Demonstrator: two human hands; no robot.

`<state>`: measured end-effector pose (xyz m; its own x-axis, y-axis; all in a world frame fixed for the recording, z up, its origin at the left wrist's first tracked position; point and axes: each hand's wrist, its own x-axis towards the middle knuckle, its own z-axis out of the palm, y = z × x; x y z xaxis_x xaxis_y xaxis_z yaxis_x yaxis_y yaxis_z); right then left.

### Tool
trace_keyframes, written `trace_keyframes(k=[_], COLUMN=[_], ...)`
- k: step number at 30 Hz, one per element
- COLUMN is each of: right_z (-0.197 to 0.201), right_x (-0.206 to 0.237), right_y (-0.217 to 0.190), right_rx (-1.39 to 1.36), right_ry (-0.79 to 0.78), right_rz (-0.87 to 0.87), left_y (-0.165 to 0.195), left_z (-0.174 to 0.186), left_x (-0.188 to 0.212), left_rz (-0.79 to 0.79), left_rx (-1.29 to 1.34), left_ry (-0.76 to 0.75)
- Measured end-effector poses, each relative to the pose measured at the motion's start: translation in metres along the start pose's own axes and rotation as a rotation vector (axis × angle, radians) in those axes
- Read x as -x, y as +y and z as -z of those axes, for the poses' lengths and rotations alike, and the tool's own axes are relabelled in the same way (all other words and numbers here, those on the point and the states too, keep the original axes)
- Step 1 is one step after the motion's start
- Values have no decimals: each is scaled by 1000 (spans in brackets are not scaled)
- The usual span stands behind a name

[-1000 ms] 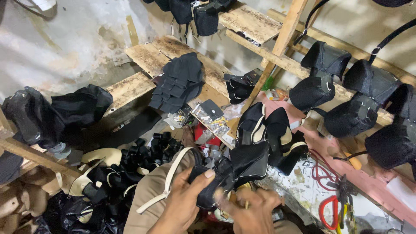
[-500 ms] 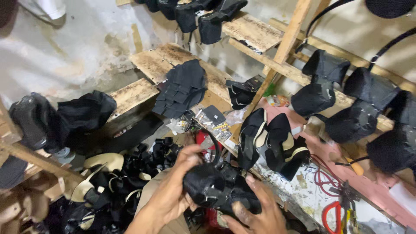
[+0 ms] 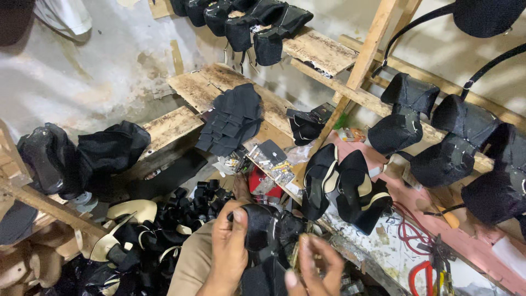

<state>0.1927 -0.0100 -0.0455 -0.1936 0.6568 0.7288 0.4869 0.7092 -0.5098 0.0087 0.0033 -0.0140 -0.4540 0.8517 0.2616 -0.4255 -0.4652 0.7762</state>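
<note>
Now our left hand [image 3: 229, 249] grips the black shoe piece [image 3: 262, 227] at six o'clock — fingers wrapped round its edge; our right hand [image 3: 315, 268] hovers open, empty. We'd hold it steady — press evenly.

Two hands [image 3: 230, 252], one black shoe upper [image 3: 260, 225] held, two red-handled tools [image 3: 419, 271].

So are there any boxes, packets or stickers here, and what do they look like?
Small packets: flat, silvery and yellow, lying on the wooden ledge above the hands.
Red box: just under that ledge, partly hidden, boxy shape.
Small colourful packet: orange and green, on the pink shelf by the wooden post.
No signs or screens show.
The left hand holds a black shoe part; none of these is in it.
</note>
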Motion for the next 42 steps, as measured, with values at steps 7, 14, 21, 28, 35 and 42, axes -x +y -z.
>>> trace_keyframes(k=[7, 14, 21, 28, 35, 42], right_z=[24, 30, 39, 30, 32, 12], right_x=[-28, -37, -35, -33, -31, 26], right_y=[-15, -29, -17, -25, 8, 52], right_rx=[403, 548, 573, 549, 220, 649], right_ry=[-191, -115, -157, -185, -395, -1007], right_rz=[126, 223, 297, 302, -281, -429], left_y=[1, 11, 11, -19, -45, -28], left_z=[3, -1, -3, 10, 32, 18], left_x=[16, 16, 5, -6, -45, -24], left_rz=[210, 187, 348, 363, 597, 539], left_rx=[-186, -272, -200, -396, -326, -477], left_ry=[-40, -110, -98, -169, 99, 37])
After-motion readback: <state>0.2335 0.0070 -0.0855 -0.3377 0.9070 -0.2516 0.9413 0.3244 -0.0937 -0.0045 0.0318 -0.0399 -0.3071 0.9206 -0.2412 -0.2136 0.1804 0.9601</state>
